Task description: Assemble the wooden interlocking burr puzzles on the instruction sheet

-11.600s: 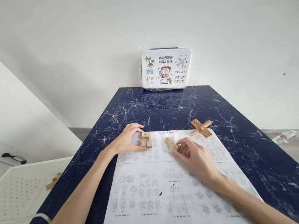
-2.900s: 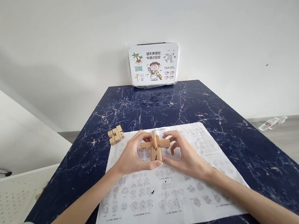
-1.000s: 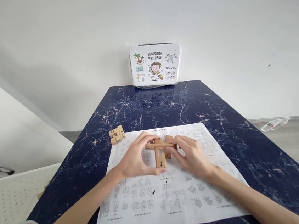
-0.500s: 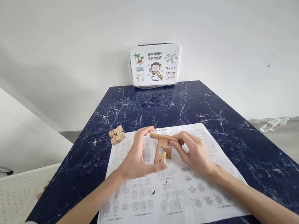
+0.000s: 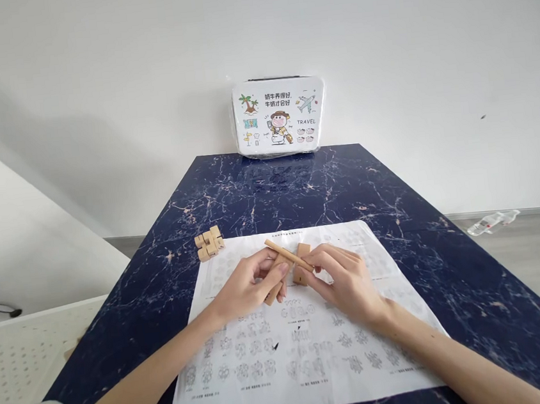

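My left hand (image 5: pixel 250 286) is closed, its thumb and fingers pinching a notched wooden puzzle piece (image 5: pixel 272 294) that slants down toward me. A flat wooden puzzle strip (image 5: pixel 282 252) lies diagonally across the top of it. The right end of that strip is between the thumb and fingers of my right hand (image 5: pixel 348 277), also closed. Just behind, a further wooden puzzle piece (image 5: pixel 300 277) shows partly; whether it is joined to the others I cannot tell. All this is above a white printed sheet (image 5: pixel 252 397) with rows of puzzle drawings.
An assembled wooden block puzzle (image 5: pixel 210 243) sits at the sheet's far left corner on the dark blue marbled table (image 5: pixel 168 238). A white cartoon-printed case (image 5: pixel 280 117) in clear plastic stands against the wall. Left of the table is a white perforated surface (image 5: pixel 21 363); a clear plastic item (image 5: pixel 493 222) lies at right.
My left hand has closed from a wide spread and now grips the wooden piece. The strip has tilted more steeply, its right end lower. My right hand keeps its pinch.
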Demonstrator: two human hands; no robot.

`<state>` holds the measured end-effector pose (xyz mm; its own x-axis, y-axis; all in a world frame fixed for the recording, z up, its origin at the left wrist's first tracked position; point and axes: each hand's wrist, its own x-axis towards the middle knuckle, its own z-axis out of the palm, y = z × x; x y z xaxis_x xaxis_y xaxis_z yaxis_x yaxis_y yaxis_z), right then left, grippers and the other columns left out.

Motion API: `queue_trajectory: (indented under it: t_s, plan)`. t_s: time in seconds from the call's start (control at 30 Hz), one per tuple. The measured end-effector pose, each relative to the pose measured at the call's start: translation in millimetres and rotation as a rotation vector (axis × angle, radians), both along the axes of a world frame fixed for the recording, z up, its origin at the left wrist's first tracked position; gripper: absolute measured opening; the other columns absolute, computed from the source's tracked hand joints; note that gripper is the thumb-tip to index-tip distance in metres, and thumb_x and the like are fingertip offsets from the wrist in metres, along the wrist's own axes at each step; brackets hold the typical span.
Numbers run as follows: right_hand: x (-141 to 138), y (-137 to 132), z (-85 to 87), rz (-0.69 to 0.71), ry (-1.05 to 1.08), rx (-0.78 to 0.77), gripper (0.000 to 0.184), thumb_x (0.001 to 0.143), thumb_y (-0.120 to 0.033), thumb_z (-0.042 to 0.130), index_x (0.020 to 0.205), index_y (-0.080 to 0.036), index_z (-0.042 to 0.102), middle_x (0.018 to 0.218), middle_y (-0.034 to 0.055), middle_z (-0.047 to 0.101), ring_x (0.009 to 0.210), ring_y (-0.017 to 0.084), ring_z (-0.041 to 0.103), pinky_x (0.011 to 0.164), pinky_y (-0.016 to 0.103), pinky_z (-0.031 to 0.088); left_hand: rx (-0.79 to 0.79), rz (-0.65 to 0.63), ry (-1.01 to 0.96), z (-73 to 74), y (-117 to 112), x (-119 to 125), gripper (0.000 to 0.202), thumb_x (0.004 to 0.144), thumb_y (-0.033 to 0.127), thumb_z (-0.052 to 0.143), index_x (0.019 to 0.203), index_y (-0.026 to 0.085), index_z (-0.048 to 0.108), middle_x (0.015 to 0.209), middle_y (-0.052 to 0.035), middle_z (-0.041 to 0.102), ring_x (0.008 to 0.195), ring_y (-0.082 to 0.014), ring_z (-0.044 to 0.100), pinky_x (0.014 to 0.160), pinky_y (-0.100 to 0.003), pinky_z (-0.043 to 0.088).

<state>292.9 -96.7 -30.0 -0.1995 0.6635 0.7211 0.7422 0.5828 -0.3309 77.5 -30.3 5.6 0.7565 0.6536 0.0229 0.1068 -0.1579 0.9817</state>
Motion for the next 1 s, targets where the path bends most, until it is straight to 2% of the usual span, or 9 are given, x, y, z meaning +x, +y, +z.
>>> queue_trajectory:
  t_s: [0.17,0.27,0.37,0.5,0.63,0.73,0.83,1.0]
  plan:
    - [2,3,-0.4,-0.148,0.055,-0.011,0.02,0.103,-0.021,0.059,0.084,-0.023,0.052,0.072,-0.0009,0.061,0.054,0.013,0.05,0.053,0.028,0.037,0.008,-0.076,0.077,0.1,-1,-2,0.038,0.107,0.046,0.058,0.135,0.019,0.058,0.071,-0.0006,0.071,0.058,-0.0146,0.064,0.057,-0.027,0.051]
    - [11,10,2.2,-0.241,0.26,-0.159,0.024,0.103,-0.031,0.059,0.081,-0.024,0.051,0.07,-0.0008,0.059,0.058,0.014,0.053,0.055,0.028,0.039,0.038,-0.114,0.155,-3.5,-6,-1,0.039,0.106,0.047,0.058,0.134,0.02,0.057,0.075,-0.0026,0.075,0.055,-0.0142,0.063,0.054,-0.026,0.048]
    - [21,17,5.9,-0.226,0.507,-0.344,0.031,0.105,-0.047,0.056,0.084,-0.023,0.055,0.073,0.0006,0.059,0.063,0.017,0.053,0.058,0.029,0.042,0.114,-0.014,0.159,-7.0,-6,2,0.032,0.108,0.05,0.054,0.116,0.02,0.058,0.08,-0.0033,0.076,0.053,-0.0124,0.058,0.052,-0.026,0.044]
    - [29,23,7.4,-0.187,0.65,-0.522,0.047,0.104,-0.064,0.049,0.08,-0.023,0.055,0.066,-0.0026,0.046,0.057,0.016,0.04,0.054,0.03,0.033,0.3,0.198,0.213,-11.4,2,2,0.028,0.108,0.046,0.052,0.096,0.021,0.057,0.083,-0.0028,0.072,0.063,-0.0152,0.059,0.058,-0.03,0.044]
    - [32,25,4.9,-0.233,0.547,-0.596,0.053,0.1,-0.065,0.05,0.067,-0.025,0.041,0.062,-0.0032,0.041,0.056,0.015,0.035,0.053,0.03,0.029,0.591,0.347,0.262,-20.5,11,-1,0.027,0.104,0.042,0.058,0.085,0.022,0.058,0.096,-0.0052,0.068,0.095,-0.0241,0.062,0.084,-0.041,0.051]
    - [31,25,1.9,-0.295,0.384,-0.623,0.049,0.099,-0.058,0.051,0.064,-0.024,0.043,0.058,-0.0023,0.046,0.054,0.016,0.039,0.054,0.031,0.031,0.694,0.403,0.302,-28.6,16,-4,0.027,0.103,0.04,0.059,0.082,0.021,0.058,0.109,-0.0075,0.065,0.112,-0.0282,0.057,0.102,-0.05,0.047]
    - [29,24,-2.8,-0.335,0.288,-0.635,0.037,0.098,-0.051,0.05,0.073,-0.024,0.055,0.057,-0.0015,0.055,0.052,0.017,0.047,0.054,0.031,0.033,0.734,0.447,0.373,-34.7,18,-6,0.028,0.103,0.04,0.06,0.083,0.021,0.058,0.117,-0.0097,0.062,0.12,-0.0313,0.053,0.108,-0.055,0.044]
    - [26,23,-14.5,-0.378,0.121,-0.561,0.026,0.1,-0.043,0.048,0.089,-0.024,0.061,0.054,-0.0026,0.058,0.048,0.018,0.051,0.052,0.029,0.031,0.785,0.408,0.369,-39.4,20,-8,0.012,0.105,0.032,0.053,0.107,0.021,0.057,0.121,-0.0111,0.059,0.121,-0.0318,0.053,0.104,-0.055,0.047]
